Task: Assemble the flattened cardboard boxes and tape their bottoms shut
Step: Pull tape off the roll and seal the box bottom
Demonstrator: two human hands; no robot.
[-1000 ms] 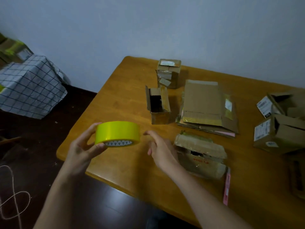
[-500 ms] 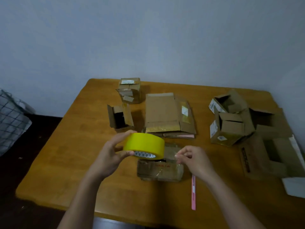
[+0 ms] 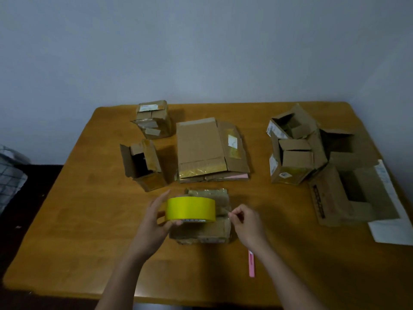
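At far left on the table (image 3: pixel 85 209), two small boxes: a shut taped box (image 3: pixel 154 119) farther away and an open-topped box (image 3: pixel 143 166) nearer, both already standing up. Right of them, a pile of flattened boxes (image 3: pixel 210 151), not yet assembled. In the near middle, left hand (image 3: pixel 154 222) gripping the yellow tape roll (image 3: pixel 191 208) by its rim, held above a squashed box (image 3: pixel 203 229) lying on the table. Just right of the roll, right hand (image 3: pixel 245 222) with thumb and fingertips pinched together at the roll's edge, probably on the tape end, though too small to tell. Near that, a pink strip (image 3: pixel 251 264). At far right, several opened boxes (image 3: pixel 295 153). Judged from this, much taping left.
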